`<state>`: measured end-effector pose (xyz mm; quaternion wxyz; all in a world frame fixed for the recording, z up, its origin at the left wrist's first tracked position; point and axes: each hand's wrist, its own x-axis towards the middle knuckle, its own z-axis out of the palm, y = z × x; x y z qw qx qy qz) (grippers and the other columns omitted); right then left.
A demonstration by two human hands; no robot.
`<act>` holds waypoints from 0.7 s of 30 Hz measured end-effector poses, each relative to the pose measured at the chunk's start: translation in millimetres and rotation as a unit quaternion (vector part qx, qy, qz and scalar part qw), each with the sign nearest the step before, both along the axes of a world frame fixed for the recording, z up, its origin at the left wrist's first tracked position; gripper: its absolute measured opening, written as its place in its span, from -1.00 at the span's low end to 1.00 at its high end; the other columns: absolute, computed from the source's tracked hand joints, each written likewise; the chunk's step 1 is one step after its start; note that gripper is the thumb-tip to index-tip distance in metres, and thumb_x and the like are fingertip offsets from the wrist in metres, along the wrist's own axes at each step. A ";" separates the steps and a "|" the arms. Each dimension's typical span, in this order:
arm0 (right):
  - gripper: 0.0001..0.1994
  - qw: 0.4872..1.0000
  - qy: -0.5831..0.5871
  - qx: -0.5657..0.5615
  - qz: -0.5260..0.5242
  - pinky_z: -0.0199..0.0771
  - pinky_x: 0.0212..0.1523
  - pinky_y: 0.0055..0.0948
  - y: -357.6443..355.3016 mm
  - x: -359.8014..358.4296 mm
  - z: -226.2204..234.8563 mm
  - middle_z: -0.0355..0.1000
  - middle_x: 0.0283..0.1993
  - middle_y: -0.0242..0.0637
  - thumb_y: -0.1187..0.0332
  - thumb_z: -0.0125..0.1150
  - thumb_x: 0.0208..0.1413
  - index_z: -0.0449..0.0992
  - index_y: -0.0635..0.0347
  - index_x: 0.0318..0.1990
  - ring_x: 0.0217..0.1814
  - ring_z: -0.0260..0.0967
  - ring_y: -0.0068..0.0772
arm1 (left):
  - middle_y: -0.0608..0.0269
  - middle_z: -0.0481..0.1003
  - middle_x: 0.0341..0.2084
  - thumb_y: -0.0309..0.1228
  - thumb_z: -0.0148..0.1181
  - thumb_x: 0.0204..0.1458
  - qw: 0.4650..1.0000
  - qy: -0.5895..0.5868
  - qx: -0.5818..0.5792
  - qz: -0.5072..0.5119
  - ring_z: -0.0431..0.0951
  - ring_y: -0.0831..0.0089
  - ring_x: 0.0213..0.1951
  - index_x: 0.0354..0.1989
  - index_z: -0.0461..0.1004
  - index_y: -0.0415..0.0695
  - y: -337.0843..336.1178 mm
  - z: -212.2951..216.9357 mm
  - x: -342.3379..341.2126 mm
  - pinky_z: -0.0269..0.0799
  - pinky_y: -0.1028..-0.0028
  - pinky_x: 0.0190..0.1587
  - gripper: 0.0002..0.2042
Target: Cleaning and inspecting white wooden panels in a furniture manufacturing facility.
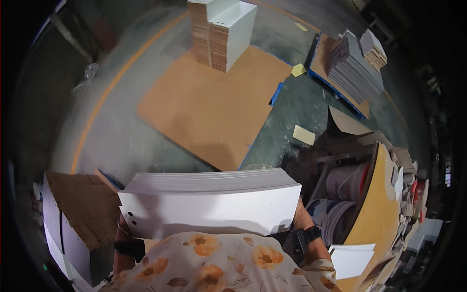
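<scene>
A thick stack of long white panels (209, 209) spans the space in front of my body, its layered edges facing away from me. Two dark round holes mark the top panel near its left end. My left hand (123, 225) grips the stack's left end, and my right hand (302, 217) grips the right end. Most fingers of both hands are hidden behind or under the panels. Dark bands circle both wrists.
Ahead, a low platform topped with a brown board (209, 107) bears a tall panel stack (226, 36). A blue-edged pallet (335, 90) at far right carries grey panels (355, 68). Buckets (340, 219) stand beneath a yellow-topped table (377, 199). More panels (78, 214) stand at left.
</scene>
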<state>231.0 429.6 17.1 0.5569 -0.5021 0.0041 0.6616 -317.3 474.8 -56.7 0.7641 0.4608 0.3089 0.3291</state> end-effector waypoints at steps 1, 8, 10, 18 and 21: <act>-0.65 1.000 0.005 0.004 -0.004 0.42 -0.24 -0.52 12.0 12.5 -4.1 0.38 -0.19 -0.25 0.23 -0.18 0.14 0.30 0.25 -0.02 -0.23 0.37 -0.40 | 0.15 0.28 -0.02 -0.30 -0.23 0.12 1.000 0.005 -0.003 -0.002 0.32 0.41 -0.03 0.10 0.10 -0.22 8.1 2.1 5.8 0.28 0.45 -0.02 -0.60; -0.65 1.000 -0.006 0.016 -0.009 0.41 -0.23 -0.52 7.3 103.4 1.1 0.38 -0.18 -0.25 0.22 -0.19 0.14 0.30 0.25 -0.02 -0.23 0.37 -0.40 | 0.16 0.29 -0.03 -0.30 -0.23 0.12 0.999 -0.006 -0.041 0.003 0.33 0.41 -0.04 0.10 0.11 -0.21 70.4 14.3 72.4 0.29 0.45 -0.03 -0.61; -0.64 1.000 -0.012 0.024 -0.007 0.41 -0.23 -0.51 13.5 122.5 3.2 0.38 -0.18 -0.25 0.22 -0.19 0.14 0.30 0.25 -0.02 -0.22 0.37 -0.40 | 0.16 0.30 -0.04 -0.30 -0.23 0.12 0.999 -0.012 -0.047 0.009 0.33 0.41 -0.05 0.10 0.12 -0.21 88.8 17.1 87.5 0.30 0.45 -0.04 -0.61; -0.64 0.999 -0.024 0.022 0.032 0.41 -0.22 -0.51 87.8 161.0 2.3 0.37 -0.18 -0.25 0.21 -0.19 0.14 0.30 0.25 -0.02 -0.22 0.36 -0.40 | 0.16 0.31 -0.05 -0.29 -0.23 0.12 0.992 -0.028 -0.106 0.061 0.35 0.40 -0.06 0.09 0.13 -0.21 239.9 38.8 218.0 0.31 0.44 -0.05 -0.61; -0.64 0.999 -0.024 0.013 0.044 0.41 -0.22 -0.51 135.0 174.6 -5.4 0.37 -0.18 -0.25 0.20 -0.19 0.14 0.30 0.25 -0.02 -0.21 0.36 -0.40 | 0.17 0.31 -0.05 -0.29 -0.23 0.12 0.987 -0.029 -0.135 0.079 0.35 0.40 -0.06 0.08 0.13 -0.20 286.3 34.4 226.3 0.32 0.44 -0.06 -0.61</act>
